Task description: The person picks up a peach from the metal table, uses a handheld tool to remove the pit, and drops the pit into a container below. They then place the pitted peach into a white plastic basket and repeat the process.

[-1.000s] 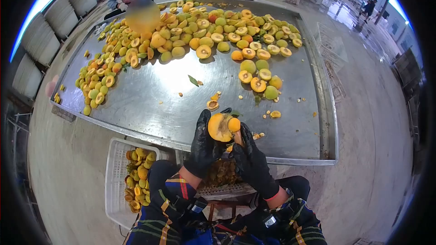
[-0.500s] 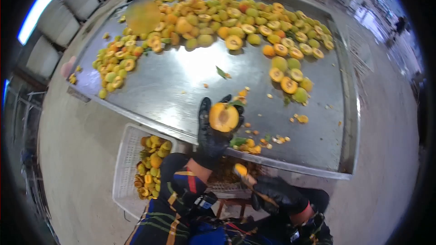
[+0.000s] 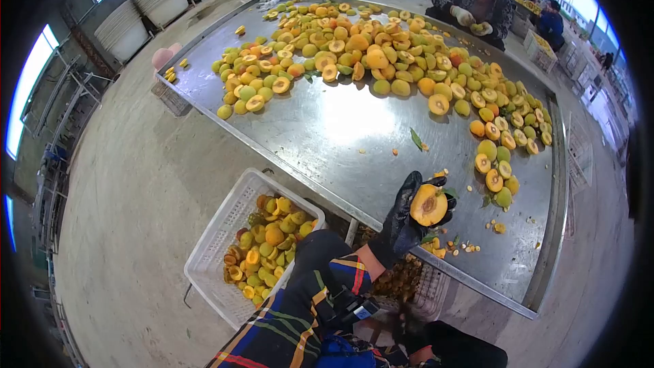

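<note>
My left hand (image 3: 398, 221), in a black glove, is closed around a yellow peach half (image 3: 428, 206). The cut face points up and shows a brownish hollow in its middle. This hand is over the near edge of the metal table (image 3: 306, 146). Low in the view, beside my lap, my right hand (image 3: 411, 332) is a dark blur, and its fingers and anything in them cannot be made out. Small peach scraps (image 3: 439, 251) and bits of leaf lie on the table by my left hand.
Many halved peaches (image 3: 381, 54) are heaped across the table's far side. A white basket (image 3: 204, 249) of peach pieces stands at my left; another crate (image 3: 430, 289) with dark scraps is under the table edge. Two people (image 3: 470, 10) sit across the table.
The view has swung left, so the table and my left hand appear farther right. My left hand still holds the peach half. My right hand, earlier holding a wooden-handled tool, is now lower and blurred.
</note>
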`<state>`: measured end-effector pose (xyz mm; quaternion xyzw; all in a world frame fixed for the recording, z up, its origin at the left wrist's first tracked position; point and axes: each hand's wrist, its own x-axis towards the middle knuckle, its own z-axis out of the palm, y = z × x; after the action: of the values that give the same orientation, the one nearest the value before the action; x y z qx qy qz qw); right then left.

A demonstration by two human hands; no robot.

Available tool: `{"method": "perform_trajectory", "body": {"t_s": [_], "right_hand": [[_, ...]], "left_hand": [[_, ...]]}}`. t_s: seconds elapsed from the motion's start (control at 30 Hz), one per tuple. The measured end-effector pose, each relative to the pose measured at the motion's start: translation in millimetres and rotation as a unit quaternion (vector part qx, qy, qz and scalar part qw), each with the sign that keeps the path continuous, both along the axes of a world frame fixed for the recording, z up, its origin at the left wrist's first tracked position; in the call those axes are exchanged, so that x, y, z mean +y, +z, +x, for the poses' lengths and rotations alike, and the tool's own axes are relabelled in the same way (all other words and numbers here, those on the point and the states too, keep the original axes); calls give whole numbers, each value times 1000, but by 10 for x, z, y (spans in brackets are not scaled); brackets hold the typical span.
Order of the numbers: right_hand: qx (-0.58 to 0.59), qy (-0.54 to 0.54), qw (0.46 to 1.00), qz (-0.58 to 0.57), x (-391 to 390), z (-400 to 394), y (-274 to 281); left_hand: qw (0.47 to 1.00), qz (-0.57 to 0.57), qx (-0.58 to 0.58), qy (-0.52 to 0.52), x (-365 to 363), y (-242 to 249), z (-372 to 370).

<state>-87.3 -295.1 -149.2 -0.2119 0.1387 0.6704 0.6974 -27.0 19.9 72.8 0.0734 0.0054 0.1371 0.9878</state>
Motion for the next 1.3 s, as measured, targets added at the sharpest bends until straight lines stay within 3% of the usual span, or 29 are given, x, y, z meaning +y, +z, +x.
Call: {"method": "perform_trajectory", "body": {"t_s": [0.07, 0.1, 0.17, 0.27, 0.3, 0.37, 0.4, 0.43, 0.5, 0.53, 0.57, 0.63, 0.7, 0.73, 0.8, 0.93, 1.0, 1.03, 1.07, 1.17, 1.3], "right_hand": [[-400, 71, 909, -97, -94, -96, -120], [-512, 93, 846, -111, -176, -135, -241], [-684, 124, 714, -82, -604, -115, -1188], [-401, 171, 861, -263, 207, -206, 994], [-400, 171, 860, -266, 263, -220, 944], [-653, 26, 731, -195, 160, -333, 749], [-439, 176, 815, -336, 106, -225, 786], [-438, 155, 813, -351, 115, -137, 653], [-698, 132, 681, -176, 48, -52, 421], [-536, 151, 788, -263, 199, 35, 836], [-352, 161, 861, -330, 459, 148, 1424], [-545, 31, 790, -278, 597, 217, 2015], [-685, 9, 688, -238, 799, 379, 2570], [-682, 5, 690, -241, 923, 455, 2704], [-857, -48, 477, -188, 1144, 582, 2838], [-835, -3, 515, -194, 1327, 747, 2628], [-803, -28, 564, -188, 1364, 797, 2539], [-799, -28, 570, -190, 1369, 809, 2484], [-803, -33, 564, -190, 1366, 814, 2435], [-798, -41, 566, -202, 1363, 820, 2396], [-777, -60, 588, -216, 1391, 789, 2335]], "left_hand": [[999, 15, -28, -11, 55, -34, 12], [999, 12, -31, -8, 48, -42, -18], [998, 20, -25, 45, 0, 46, -87], [999, -3, -35, 1, 74, 5, -42], [999, -6, -45, -6, 65, -59, -63], [996, 20, -10, 91, -91, -320, -42], [994, 15, 13, 104, -96, -85, -110], [997, 61, 11, 49, -2, -67, -96], [999, -36, -1, -20, 54, 117, -133], [1000, -12, 4, -9, 36, 127, -143], [1000, 16, 8, 6, 33, 143, -136], [1000, 20, 16, -3, 25, 119, -120], [1000, 10, 15, -18, -8, 95, -79], [999, 11, 18, -24, -38, 68, -53], [999, 12, 18, -28, -100, 0, 9], [994, 81, 68, 31, -238, -94, 130], [992, 83, 80, 41, -276, -117, 193], [991, 85, 88, 55, -290, -124, 204], [999, 48, -2, -14, -277, -97, 167], [989, 110, 91, 32, -342, -129, 231], [994, 65, 87, 21, -398, -73, 251]]}}
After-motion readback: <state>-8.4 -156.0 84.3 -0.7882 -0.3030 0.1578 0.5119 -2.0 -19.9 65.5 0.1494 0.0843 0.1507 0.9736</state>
